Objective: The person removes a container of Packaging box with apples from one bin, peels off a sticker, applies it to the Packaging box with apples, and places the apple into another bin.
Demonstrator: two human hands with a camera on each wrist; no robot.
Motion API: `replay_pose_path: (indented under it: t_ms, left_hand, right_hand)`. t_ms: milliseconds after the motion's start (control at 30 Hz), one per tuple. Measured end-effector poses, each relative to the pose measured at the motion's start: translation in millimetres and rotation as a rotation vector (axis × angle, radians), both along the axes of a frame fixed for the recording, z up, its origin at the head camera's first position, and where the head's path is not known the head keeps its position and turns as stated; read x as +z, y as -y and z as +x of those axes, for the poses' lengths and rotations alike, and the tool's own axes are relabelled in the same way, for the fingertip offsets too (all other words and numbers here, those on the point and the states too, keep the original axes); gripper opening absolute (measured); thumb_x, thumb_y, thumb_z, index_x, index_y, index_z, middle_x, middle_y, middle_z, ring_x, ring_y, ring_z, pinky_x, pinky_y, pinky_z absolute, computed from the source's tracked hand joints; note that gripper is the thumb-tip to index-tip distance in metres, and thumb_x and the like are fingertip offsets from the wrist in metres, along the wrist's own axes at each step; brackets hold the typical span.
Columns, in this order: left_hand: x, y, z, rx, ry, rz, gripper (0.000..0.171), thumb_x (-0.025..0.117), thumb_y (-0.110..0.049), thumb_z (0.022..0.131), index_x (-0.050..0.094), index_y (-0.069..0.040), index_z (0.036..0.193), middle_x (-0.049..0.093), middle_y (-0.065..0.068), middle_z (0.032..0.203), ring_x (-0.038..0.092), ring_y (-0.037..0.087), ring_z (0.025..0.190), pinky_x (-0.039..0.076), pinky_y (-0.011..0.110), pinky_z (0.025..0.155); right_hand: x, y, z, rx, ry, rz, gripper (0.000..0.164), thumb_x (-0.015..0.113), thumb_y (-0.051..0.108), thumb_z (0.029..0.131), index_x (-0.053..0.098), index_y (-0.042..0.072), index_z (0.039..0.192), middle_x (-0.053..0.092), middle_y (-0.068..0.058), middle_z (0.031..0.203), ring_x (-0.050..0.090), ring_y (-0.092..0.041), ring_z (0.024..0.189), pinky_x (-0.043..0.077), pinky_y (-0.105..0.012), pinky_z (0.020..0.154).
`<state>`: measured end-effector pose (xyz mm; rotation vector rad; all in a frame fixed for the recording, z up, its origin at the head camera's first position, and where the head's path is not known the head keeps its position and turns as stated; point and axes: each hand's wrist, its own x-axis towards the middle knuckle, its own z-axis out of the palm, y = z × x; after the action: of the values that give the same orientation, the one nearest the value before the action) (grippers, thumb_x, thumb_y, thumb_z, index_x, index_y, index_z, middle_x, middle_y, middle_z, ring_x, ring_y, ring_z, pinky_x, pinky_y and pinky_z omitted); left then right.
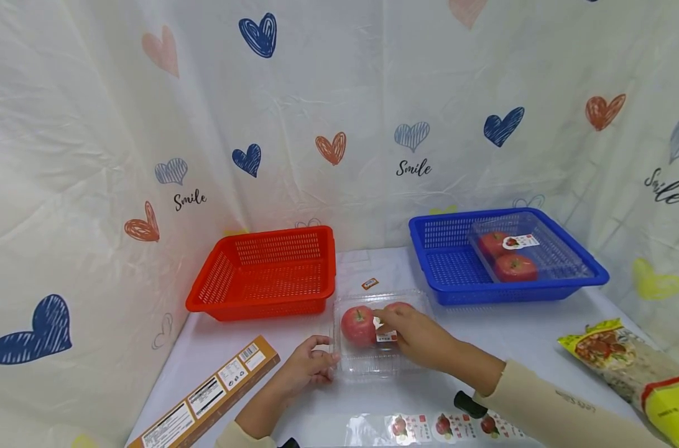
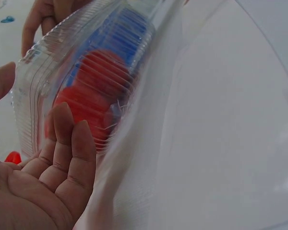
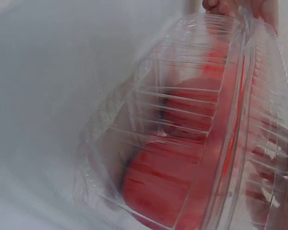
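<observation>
A clear plastic clamshell box (image 1: pixel 367 367) with a red apple (image 1: pixel 358 326) and a second, partly covered one stands mid-table. On its lid lies a white apple sticker (image 1: pixel 387 336). My right hand (image 1: pixel 420 339) reaches over the box from the right, its fingertips touching the sticker. At the box's left side, my left hand (image 1: pixel 313 363) lies with loosely bent fingers. The left wrist view shows those fingers (image 2: pixel 81 153) beside the ribbed wall, gripping nothing. The right wrist view shows the box's side and apples (image 3: pixel 165 179); the fingers are mostly hidden there.
A red basket (image 1: pixel 261 307) stands back left. The blue basket (image 1: pixel 502 292) at back right holds another box of apples (image 1: pixel 515 267). A long carton (image 1: pixel 205 395) lies at left, a yellow bag (image 1: pixel 630 367) at right, a sticker strip (image 1: pixel 443 427) in front, and a small tag (image 1: pixel 370 284) behind.
</observation>
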<state>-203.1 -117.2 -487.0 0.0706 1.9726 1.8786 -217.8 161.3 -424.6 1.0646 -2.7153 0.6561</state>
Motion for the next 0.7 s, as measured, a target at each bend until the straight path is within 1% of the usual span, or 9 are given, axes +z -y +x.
replay_pose_path:
  t_ms: [167,267,433,533,700]
  left_hand:
    - [-1.7,-0.2,-0.3,0.000,-0.005,0.009,0.053,0.070,-0.024,0.091,0.044,-0.002,0.132,0.067,0.016,0.096,0.063,0.020,0.069,0.057,0.034,0.072]
    - [-1.9,-0.2,-0.2,0.000,-0.008,0.013,0.053,0.070,-0.024,0.091,0.044,-0.002,0.132,0.067,0.016,0.096,0.063,0.021,0.070,0.057,0.034,0.072]
    - [-1.2,0.0,0.0,0.003,-0.009,0.009,0.053,0.070,-0.024,0.091,0.044,-0.002,0.132,0.067,0.015,0.095,0.063,0.021,0.070,0.057,0.034,0.072]
    - [-0.3,-0.2,0.6,0.004,-0.008,0.008,0.053,0.071,-0.025,0.091,0.045,-0.002,0.131,0.067,0.016,0.094,0.063,0.021,0.070,0.057,0.034,0.072]
    - [1.4,-0.8,1.9,0.005,-0.007,0.007,0.049,0.070,-0.024,0.091,0.046,-0.002,0.127,0.067,0.015,0.092,0.062,0.020,0.069,0.057,0.033,0.071]
  right_hand:
    - [-2.5,-3.3,5.0,0.042,-0.044,0.009,0.056,0.064,-0.007,0.082,0.055,0.009,0.134,0.071,0.008,0.105,0.057,-0.024,0.114,0.046,-0.046,0.097]
    - [-3.4,-5.4,7.1,0.056,-0.059,0.017,0.054,0.062,-0.007,0.083,0.055,0.012,0.133,0.070,0.008,0.107,0.058,-0.023,0.114,0.047,-0.045,0.097]
    - [-5.8,-10.6,9.4,0.115,-0.103,-0.013,0.053,0.059,-0.011,0.083,0.056,0.009,0.131,0.071,0.012,0.103,0.059,-0.021,0.109,0.048,-0.045,0.094]
    - [-7.7,-15.4,10.5,0.110,-0.117,-0.019,0.053,0.060,-0.011,0.083,0.057,0.007,0.133,0.071,0.014,0.102,0.059,-0.021,0.110,0.048,-0.045,0.095]
    - [-8.4,-23.7,12.2,0.065,-0.079,-0.011,0.054,0.057,-0.009,0.085,0.056,0.008,0.137,0.071,0.014,0.102,0.060,-0.019,0.108,0.049,-0.044,0.094]
